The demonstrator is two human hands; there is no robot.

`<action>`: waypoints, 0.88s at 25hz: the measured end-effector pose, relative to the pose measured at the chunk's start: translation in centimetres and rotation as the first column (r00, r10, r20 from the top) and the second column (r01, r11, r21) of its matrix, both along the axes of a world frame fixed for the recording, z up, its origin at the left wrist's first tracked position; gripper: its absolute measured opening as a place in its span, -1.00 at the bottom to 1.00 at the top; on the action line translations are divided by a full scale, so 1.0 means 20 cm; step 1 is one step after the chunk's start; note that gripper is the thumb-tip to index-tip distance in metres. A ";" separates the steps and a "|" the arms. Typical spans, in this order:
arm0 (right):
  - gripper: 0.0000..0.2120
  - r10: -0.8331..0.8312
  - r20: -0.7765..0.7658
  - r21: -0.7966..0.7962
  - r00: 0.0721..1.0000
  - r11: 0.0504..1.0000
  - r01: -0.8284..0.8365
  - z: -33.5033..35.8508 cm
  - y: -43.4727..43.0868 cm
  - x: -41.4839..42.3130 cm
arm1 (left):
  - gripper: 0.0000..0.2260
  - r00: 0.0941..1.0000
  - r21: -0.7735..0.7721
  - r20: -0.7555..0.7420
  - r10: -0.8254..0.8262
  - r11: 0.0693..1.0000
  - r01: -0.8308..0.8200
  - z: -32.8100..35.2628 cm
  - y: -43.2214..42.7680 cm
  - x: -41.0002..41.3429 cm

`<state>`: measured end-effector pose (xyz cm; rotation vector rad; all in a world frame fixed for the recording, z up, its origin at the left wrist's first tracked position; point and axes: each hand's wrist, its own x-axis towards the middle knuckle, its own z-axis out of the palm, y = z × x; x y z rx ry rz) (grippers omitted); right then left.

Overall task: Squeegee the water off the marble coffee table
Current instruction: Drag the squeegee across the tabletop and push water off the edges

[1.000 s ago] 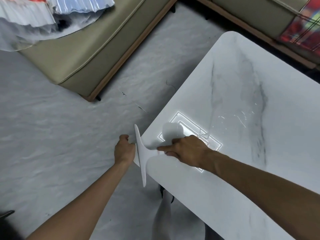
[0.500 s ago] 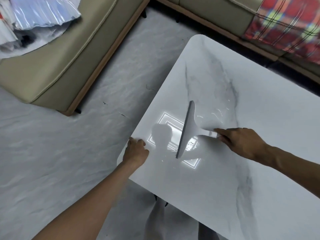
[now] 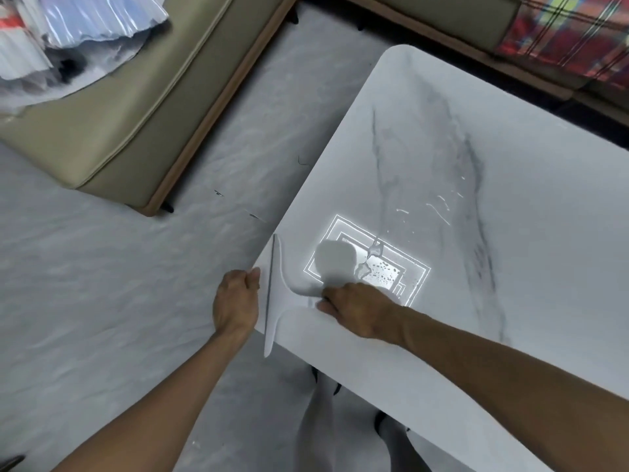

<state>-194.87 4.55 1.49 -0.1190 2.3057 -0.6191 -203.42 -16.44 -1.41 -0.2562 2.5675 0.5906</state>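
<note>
The right hand is gripping the handle of the squeegee, fingers wrapping round it, while the blade is sitting right at the near left edge of the table, its lower end jutting out past the edge over the floor. The left hand is waiting just beside the blade, off the table, with its fingers curling in. Whether it is touching the blade or the edge, or cupping to catch run-off, cannot be told. By the look of it this stroke is ending at the edge, and the job is sitting somewhere in the middle. The strip between blade and light patch is looking flat and free of beads, but water is showing as a small puddle and a scatter of droplets inside that bright reflection, and thin wet streaks are glinting farther in. More passes are probably waiting over that stretch. The far part of the top is showing no shine, though dull light could be hiding a film there. The top is looking like polished white marble with grey veining and a rounded corner, hard and slick. The squeegee is pale, smooth plastic, flaring from a slim handle into a long straight blade with a darker strip along it. The floor is carrying a similar grey marbling.
</note>
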 end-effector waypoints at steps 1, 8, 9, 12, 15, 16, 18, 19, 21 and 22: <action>-0.60 -0.020 -0.010 0.030 1.000 0.999 0.020 -0.02 0.07 0.04 | -0.74 0.999 0.030 -0.010 -0.030 0.999 0.030 -0.01 0.02 0.06; -0.57 -0.255 0.017 0.241 0.967 0.940 0.244 0.12 0.74 0.45 | -0.93 0.998 0.135 0.004 0.069 0.988 -0.069 0.05 0.12 0.38; -0.55 -0.276 0.020 0.219 0.961 0.939 0.265 0.14 0.73 0.45 | -0.87 0.991 0.147 0.002 0.133 0.980 -0.132 0.08 0.10 0.41; -0.58 -0.213 0.018 0.085 0.977 0.974 0.211 0.14 0.47 0.35 | -0.66 0.945 0.136 -0.038 0.324 0.939 -0.316 0.15 0.01 0.45; -0.60 -0.091 0.012 -0.024 0.996 0.995 0.092 0.09 0.05 0.19 | -0.69 0.940 0.037 -0.118 0.319 0.948 -0.317 0.14 -0.13 0.43; -0.62 -0.079 0.026 -0.041 0.997 0.996 0.080 0.07 -0.08 0.16 | -0.75 0.948 0.006 -0.123 0.293 0.956 -0.295 0.12 -0.18 0.42; -0.64 -0.092 0.042 -0.030 0.995 0.995 0.093 0.00 -0.24 0.12 | -0.66 0.964 -0.010 -0.093 0.250 0.968 -0.252 0.05 -0.23 0.40; -0.64 -0.097 0.032 -0.011 0.995 0.995 0.097 -0.03 -0.28 0.12 | -0.60 0.974 -0.006 -0.067 0.215 0.976 -0.216 0.02 -0.24 0.40; -0.62 -0.100 -0.018 0.015 0.995 0.995 0.101 -0.06 -0.23 0.18 | -0.55 0.993 0.004 -0.043 0.106 0.994 -0.106 -0.04 -0.22 0.40; -0.61 -0.091 -0.040 0.026 0.995 0.995 0.092 -0.06 -0.17 0.23 | -0.53 0.999 0.002 -0.030 0.023 1.000 -0.023 -0.07 -0.21 0.42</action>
